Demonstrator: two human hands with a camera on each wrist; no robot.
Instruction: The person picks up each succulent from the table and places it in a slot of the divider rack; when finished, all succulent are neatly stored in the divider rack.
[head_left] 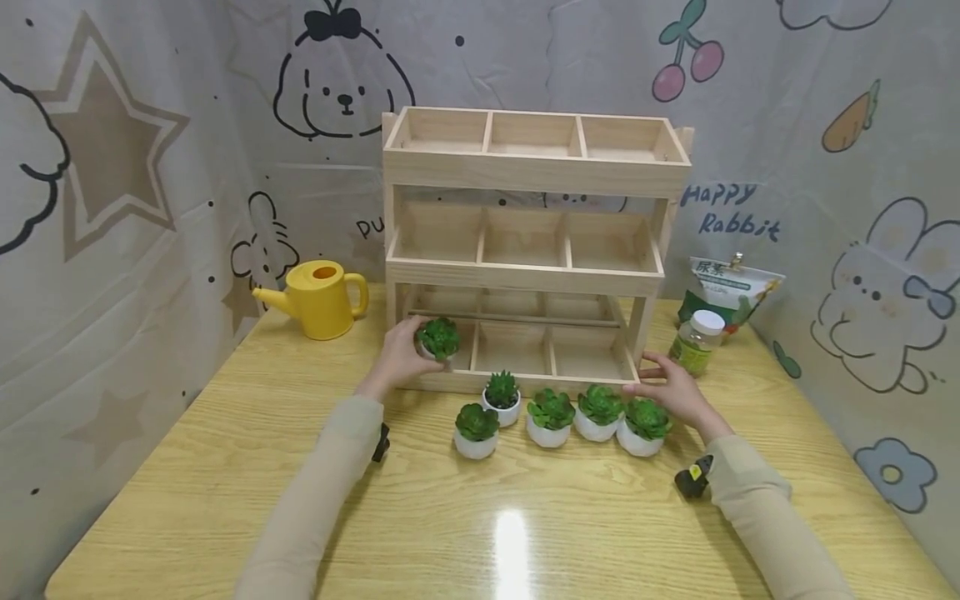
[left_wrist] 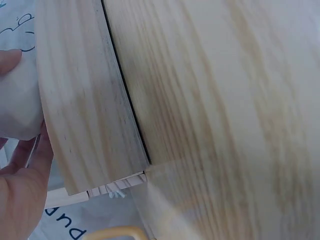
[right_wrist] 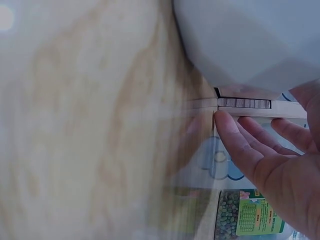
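Note:
A three-tier wooden shelf (head_left: 536,275) with divided trays stands on the table. At its bottom tray, on the left, my left hand (head_left: 401,354) grips a small potted succulent (head_left: 438,339); in the left wrist view its white pot (left_wrist: 20,102) sits between thumb and fingers. My right hand (head_left: 671,387) touches the shelf's lower right end with its fingers extended, as the right wrist view also shows. Several more potted succulents (head_left: 551,417) in white pots line the table before the shelf, the rightmost one (head_left: 643,427) beside my right hand.
A yellow watering can (head_left: 321,302) stands left of the shelf. To the right are a clear jar with a white lid (head_left: 697,343) and a clipped white and green bag (head_left: 727,292). Printed curtains (head_left: 862,250) hang around the wooden table (head_left: 420,517).

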